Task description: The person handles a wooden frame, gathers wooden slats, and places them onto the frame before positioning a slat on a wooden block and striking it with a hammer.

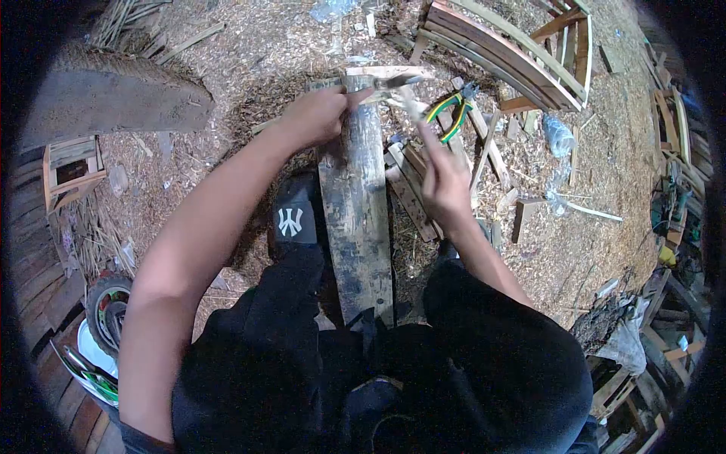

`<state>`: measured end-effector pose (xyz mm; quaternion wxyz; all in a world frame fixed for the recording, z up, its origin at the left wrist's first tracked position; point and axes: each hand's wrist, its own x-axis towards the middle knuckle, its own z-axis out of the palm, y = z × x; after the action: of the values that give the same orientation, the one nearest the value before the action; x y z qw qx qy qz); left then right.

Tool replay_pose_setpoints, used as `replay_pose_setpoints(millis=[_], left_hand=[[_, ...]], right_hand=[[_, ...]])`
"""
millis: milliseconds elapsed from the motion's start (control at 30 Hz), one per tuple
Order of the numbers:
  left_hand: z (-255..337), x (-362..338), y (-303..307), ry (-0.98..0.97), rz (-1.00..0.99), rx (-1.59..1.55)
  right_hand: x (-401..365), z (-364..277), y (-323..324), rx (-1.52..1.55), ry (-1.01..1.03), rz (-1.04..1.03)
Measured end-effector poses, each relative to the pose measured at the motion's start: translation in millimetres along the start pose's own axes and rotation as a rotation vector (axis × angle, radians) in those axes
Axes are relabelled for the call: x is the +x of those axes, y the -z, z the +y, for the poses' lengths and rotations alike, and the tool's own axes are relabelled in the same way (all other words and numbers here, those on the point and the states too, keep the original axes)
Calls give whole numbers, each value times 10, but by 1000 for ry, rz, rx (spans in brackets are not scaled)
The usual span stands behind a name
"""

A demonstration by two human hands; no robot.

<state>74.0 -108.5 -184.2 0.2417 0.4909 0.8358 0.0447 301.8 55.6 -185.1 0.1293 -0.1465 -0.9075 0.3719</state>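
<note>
My right hand (446, 185) is wrapped round the handle of a hammer (412, 102). The hammer is smeared by motion, and its dark head is over the far end of a worn wooden beam (352, 204). The beam runs between my legs. My left hand (321, 115) is closed at that far end, the index finger reaching across the beam toward the hammer head. What its fingertips pinch is too small to make out. A pale wooden slat (389, 72) lies crosswise just beyond. Pliers (450, 113) with green and yellow handles lie to the right, on scrap wood.
A slatted wooden crate (507, 53) stands at the far right. A thick timber block (128, 98) is at the far left. Wood slats (412, 189) lie beside the beam, and wood shavings (249, 60) cover the ground. A crumpled plastic bottle (558, 136) lies at right.
</note>
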Motion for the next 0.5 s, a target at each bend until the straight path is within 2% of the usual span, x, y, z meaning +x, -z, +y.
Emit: replay_pose_setpoints(millis=[33,167,200,233,300,333,400,433,500], left_hand=[[29,-16,16,6,18,-7],[-71,59,-62,2,-28,4],[-84,39,-78,1,-32,5],[-96,31,-78,-15,-1,-4],[-44,31,-35,-36,36,-13],[5,20,5,-13,8,-4],[0,21,32,17,-19,9],[-26,3,-16,-11,47,-33],[-72,-8,-72,-40,110,-73]], right_hand=[[-13,42,-19,-99,-45,-148],[-58,-8,12,77,-51,55],[-49,7,-27,113,28,167],[-27,16,-30,112,28,170],[26,22,5,-121,-96,-156],[35,39,-39,-71,-15,-90],[43,-26,-20,0,0,-8],[32,-82,-9,74,6,63],[66,-59,-61,80,192,244]])
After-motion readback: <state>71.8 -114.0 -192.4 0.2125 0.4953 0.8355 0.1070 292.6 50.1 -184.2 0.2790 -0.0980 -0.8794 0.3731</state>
